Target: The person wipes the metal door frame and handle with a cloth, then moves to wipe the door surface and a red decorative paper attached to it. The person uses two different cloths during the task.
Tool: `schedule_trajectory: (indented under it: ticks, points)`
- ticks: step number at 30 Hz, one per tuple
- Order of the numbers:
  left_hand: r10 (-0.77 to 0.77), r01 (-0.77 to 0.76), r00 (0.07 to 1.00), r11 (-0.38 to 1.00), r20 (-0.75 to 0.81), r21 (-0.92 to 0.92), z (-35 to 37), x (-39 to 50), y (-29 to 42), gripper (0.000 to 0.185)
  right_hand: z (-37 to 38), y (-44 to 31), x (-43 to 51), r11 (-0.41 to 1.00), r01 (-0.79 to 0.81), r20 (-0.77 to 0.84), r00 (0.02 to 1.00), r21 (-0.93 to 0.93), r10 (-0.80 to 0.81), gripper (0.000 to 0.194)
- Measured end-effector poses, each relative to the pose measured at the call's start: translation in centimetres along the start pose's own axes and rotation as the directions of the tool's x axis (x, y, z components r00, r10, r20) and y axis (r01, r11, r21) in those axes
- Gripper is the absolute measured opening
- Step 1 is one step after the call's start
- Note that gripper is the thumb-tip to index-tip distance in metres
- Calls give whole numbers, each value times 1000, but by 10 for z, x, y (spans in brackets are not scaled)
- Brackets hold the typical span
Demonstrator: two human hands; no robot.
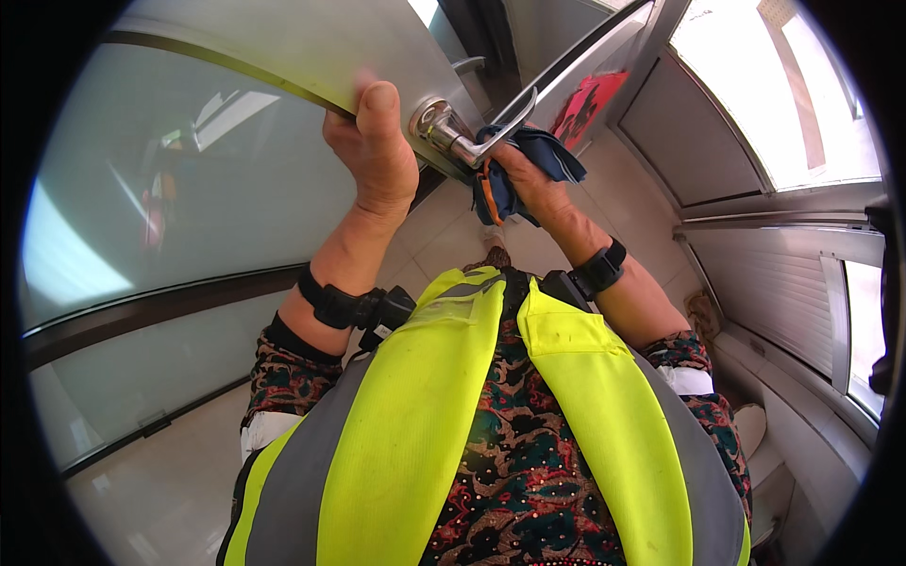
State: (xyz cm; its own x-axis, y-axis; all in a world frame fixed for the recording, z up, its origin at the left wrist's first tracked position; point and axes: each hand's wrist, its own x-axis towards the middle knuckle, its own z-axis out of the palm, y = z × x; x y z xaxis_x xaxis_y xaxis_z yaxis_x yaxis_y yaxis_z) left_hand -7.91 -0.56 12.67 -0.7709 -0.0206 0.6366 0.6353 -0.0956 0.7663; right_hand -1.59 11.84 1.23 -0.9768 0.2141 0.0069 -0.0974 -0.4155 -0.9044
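Note:
My left hand is against the metal frame of a door with frosted glass, left of the lever handle. Its thumb points up; the other fingers are mostly hidden, so whether they grip the frame is unclear. A dark blue cloth with an orange edge is bunched in my right hand. That hand is at the underside of the shiny metal lever handle, and part of the cloth touches the lever. The handle sits on a round plate near the door's free edge.
Behind the handle stands another metal-framed panel bearing a red paper sign. Bright windows and a louvred metal panel line the right side. Pale floor tiles show below my hands. A frosted glass pane fills the left.

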Motion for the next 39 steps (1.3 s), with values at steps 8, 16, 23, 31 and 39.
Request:
schedule_trajectory:
  ticks: [8, 16, 23, 31, 39]
  points:
    - [9, -10, 1000, 1000, 28, 5, -5, -3, 1, 35, -8, -13, 5, 959, -282, 13, 959, -17, 282, 18]
    - [6, -6, 1000, 1000, 20, 2, -6, -5, 2, 36, -14, -24, 8, 963, -268, 125, 956, -1, 266, 21]
    - [-4, 4, 1000, 1000, 23, -6, -7, -2, 0, 40, -17, -17, 13, 950, -213, 82, 968, -230, 237, 18]
    - [-5, 6, 999, 999, 41, -37, -7, -2, 0, 41, -1, -12, 5, 770, 266, -23, 939, -580, -342, 19]
    - [3, -4, 1000, 1000, 25, 13, -5, 1, -3, 37, -3, -12, 7, 691, 346, 16, 900, -635, -437, 18]
